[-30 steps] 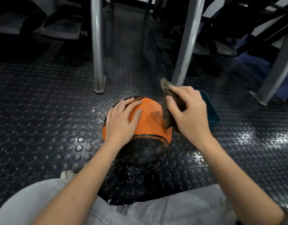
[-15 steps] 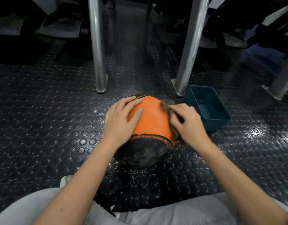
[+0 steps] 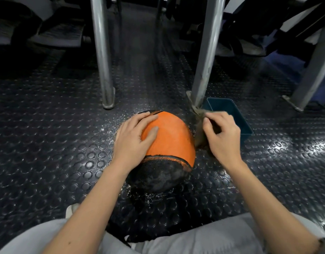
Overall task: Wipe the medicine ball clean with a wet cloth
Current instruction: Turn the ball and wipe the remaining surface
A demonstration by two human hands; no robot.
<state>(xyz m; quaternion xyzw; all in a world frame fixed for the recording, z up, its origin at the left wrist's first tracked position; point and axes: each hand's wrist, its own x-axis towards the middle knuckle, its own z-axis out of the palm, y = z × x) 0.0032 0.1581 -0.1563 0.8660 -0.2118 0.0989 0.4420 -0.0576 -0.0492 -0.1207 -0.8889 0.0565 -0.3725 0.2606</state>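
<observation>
Medicine ball (image 3: 172,136) sat on the floor (image 3: 48,143). The left hand (image 3: 134,142) pressed flat on its left side, fingers straight. The right hand (image 3: 222,136) pinched the cloth (image 3: 201,132) at its right side, with a blue tub (image 3: 231,107) just beyond. Wiping seemed under way; next, the cloth probably needed to sweep the orange top and the dusty black near face.

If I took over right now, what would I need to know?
Left hand: flat on the ball, steadying it on the floor.
Right hand: grips the cloth at the ball's right side.
Blue tub: just beyond the right hand.
Done: hard to tell how much is wiped.
Left: the black near part looks smeared; probably turn the ball and wipe there.
</observation>
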